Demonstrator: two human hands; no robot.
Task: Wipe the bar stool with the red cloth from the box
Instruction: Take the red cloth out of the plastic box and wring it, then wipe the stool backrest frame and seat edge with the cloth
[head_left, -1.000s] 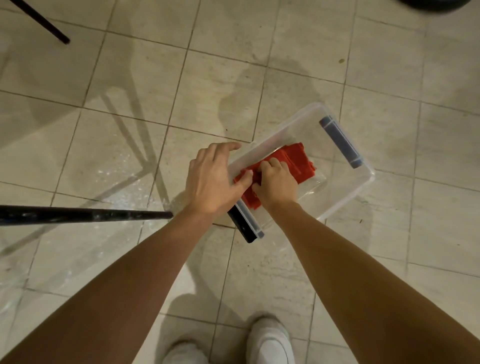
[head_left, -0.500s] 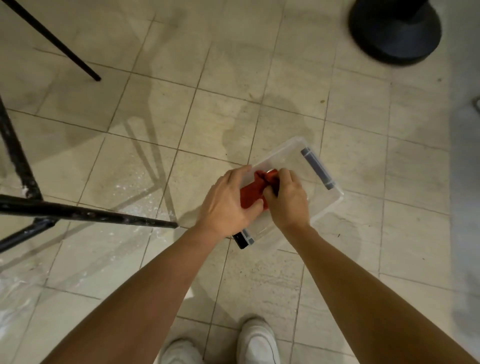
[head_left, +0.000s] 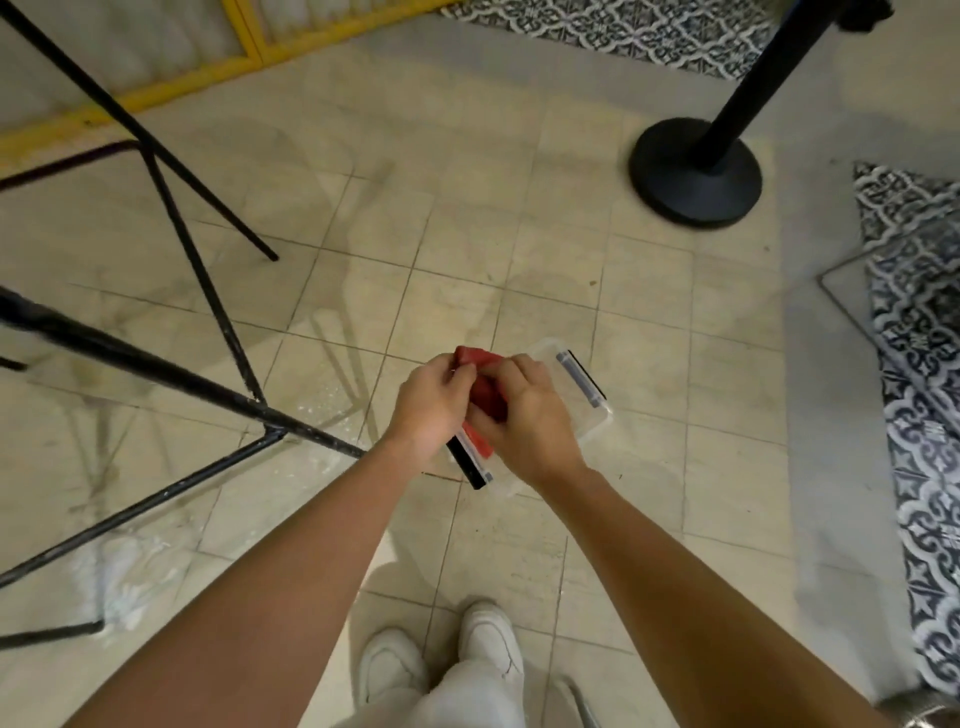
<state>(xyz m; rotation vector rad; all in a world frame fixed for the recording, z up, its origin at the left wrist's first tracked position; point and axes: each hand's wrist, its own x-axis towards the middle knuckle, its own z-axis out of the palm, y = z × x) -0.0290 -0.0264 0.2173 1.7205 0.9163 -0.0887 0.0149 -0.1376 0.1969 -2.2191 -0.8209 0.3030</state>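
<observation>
The red cloth (head_left: 485, 387) is bunched between both hands, lifted above the clear plastic box (head_left: 582, 400) that lies on the tiled floor. My left hand (head_left: 428, 402) pinches the cloth's upper left part. My right hand (head_left: 524, 415) grips its right side and hides much of it. The box has dark grey handles at both ends. Black metal legs and crossbars of the bar stool (head_left: 208, 306) fill the left side; its seat is out of view.
A black pole on a round base (head_left: 696, 174) stands at the upper right. Patterned blue-and-white tiles (head_left: 919, 395) run along the right edge. A yellow frame (head_left: 249, 57) lines the far wall. My white shoes (head_left: 441, 660) are at the bottom.
Both hands lifted the red cloth up out of the box and away from the floor. The view rose and tilted forward, bringing the pole base and stool legs into sight.
</observation>
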